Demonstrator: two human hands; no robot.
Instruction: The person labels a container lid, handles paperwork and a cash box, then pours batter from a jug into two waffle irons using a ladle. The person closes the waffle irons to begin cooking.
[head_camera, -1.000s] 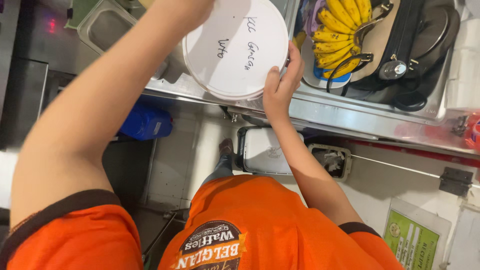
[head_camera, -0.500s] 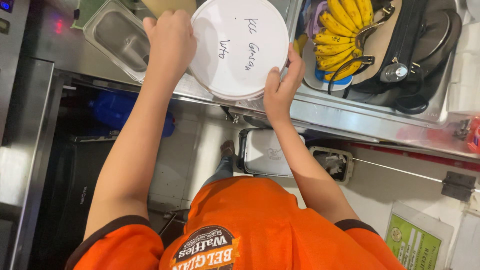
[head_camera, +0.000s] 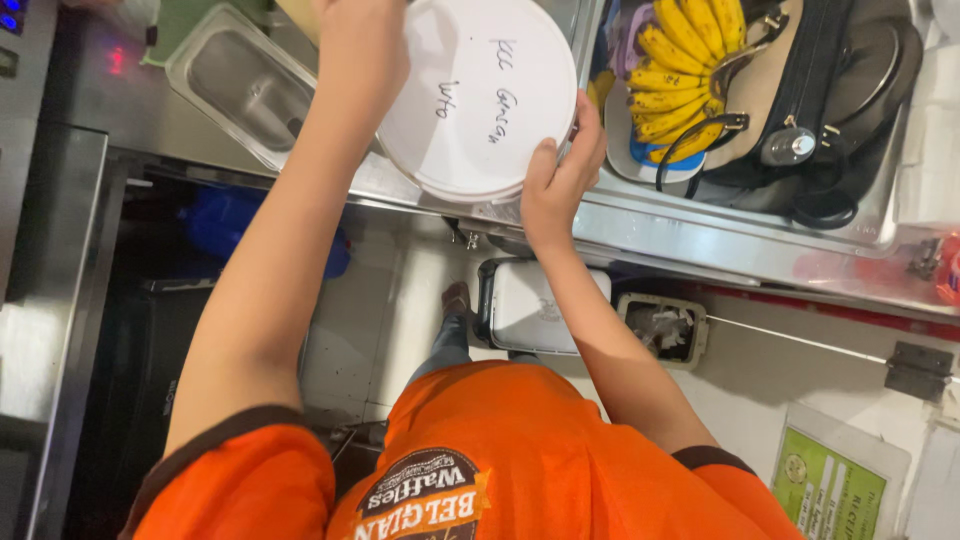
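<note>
Here, a round white lid (head_camera: 478, 95) with dark handwriting on its flat top sits at the near edge of the steel tabletop (head_camera: 700, 225). The left hand (head_camera: 362, 50) presses on it, and the right hand (head_camera: 560, 170) clasps its rim.

Both bare arms extend forward toward 12 o'clock. The left hand (head_camera: 362, 45) lies palm-down, fingers past the frame's top edge. The right hand (head_camera: 556, 178), at 3 o'clock from the left, is curled, thumb upward, fingers bent. Orange short sleeves cover both shoulders.
</note>
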